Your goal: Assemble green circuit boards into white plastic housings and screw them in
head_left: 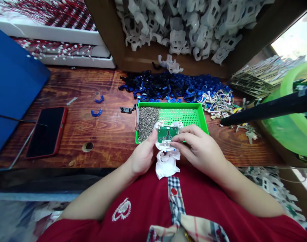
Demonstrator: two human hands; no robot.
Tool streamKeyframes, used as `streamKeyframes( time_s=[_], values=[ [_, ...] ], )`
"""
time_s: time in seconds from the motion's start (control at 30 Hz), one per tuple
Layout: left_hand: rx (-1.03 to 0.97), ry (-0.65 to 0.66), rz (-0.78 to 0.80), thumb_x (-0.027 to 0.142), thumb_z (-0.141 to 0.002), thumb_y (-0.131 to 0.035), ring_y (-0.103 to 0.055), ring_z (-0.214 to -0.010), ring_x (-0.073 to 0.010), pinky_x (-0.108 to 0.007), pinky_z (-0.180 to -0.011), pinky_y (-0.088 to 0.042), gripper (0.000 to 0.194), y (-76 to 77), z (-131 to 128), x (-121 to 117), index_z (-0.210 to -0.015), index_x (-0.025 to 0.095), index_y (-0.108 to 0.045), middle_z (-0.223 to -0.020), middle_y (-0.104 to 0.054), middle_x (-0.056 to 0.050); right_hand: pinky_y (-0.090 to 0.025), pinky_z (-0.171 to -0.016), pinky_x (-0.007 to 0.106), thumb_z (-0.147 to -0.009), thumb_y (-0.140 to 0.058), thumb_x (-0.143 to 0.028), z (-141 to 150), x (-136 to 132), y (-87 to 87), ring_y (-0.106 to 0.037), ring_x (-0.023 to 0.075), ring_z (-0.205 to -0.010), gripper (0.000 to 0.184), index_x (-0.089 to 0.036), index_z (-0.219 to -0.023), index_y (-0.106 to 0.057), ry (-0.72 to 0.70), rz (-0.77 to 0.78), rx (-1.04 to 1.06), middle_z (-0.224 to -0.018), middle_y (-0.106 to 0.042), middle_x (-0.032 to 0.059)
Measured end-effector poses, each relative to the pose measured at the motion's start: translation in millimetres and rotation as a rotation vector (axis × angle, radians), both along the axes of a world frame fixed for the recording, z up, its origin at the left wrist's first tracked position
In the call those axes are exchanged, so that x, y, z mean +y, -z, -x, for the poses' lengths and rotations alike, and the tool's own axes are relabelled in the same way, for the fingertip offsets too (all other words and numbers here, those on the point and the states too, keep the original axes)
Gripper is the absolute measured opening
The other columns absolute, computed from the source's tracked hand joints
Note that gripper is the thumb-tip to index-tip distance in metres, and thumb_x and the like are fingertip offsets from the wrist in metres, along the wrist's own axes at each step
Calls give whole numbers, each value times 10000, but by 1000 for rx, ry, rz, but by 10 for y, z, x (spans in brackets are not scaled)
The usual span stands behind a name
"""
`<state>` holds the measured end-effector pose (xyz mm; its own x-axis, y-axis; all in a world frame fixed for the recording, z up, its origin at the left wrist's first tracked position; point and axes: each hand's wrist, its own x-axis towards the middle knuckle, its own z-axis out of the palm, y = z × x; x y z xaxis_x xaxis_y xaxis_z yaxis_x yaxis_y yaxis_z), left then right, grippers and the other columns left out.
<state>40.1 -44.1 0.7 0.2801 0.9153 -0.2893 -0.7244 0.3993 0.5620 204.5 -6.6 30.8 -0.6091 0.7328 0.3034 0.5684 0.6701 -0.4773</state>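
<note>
My left hand (144, 153) grips the left side of a white plastic housing (165, 147), its thumb along the edge. Inside the housing lies a green circuit board (166, 133). From the right, my right hand (195, 144) has its fingers pinched at the board's lower right edge; whether something small is between the fingertips I cannot make out. A second white plastic shell (168, 164) is just below the housing, close to my shirt. Behind the hands stands a green tray (205, 121), with many small metal screws (147, 121) in its left part.
Blue and black plastic parts (168, 85) are heaped behind the tray, with small wired connectors (217, 102) to their right. A phone (46, 132) lies at left. A black bar (266, 107) crosses before a green basket (284, 124). White housings (178, 37) fill a box at the back.
</note>
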Motion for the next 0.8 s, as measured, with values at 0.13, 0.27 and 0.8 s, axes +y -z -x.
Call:
streamKeyframes(
  time_s=[0.13,0.27,0.8],
  values=[
    [69,-28,26,405,-828,-573,-655,-905,-243,-381,-881,-461,319,-26,14,-18,-988,148,-674,-869,-727,-56,-544,-686,308,-887,-517,-289,22,8,-29,-595,154,-790,184,-157,-878,-644,-26,-18,-86,-890,-590,60],
    [228,-31,57,236,-734,-683,-662,-799,-219,-345,-779,-481,285,-77,21,-21,-1001,146,-640,-857,-716,-49,-530,-746,297,-895,-504,-256,9,-18,-43,-579,142,-847,145,-175,-943,-614,-57,7,-26,-929,-576,56],
    [526,-128,-79,229,-730,-716,-631,-861,-152,-250,-767,-503,388,-70,62,-121,-1082,205,-553,-966,-676,-14,-443,-607,159,-763,-684,-304,66,23,91,-521,46,-653,203,-163,-795,-541,122,1040,677,-739,-571,-33]
  ],
)
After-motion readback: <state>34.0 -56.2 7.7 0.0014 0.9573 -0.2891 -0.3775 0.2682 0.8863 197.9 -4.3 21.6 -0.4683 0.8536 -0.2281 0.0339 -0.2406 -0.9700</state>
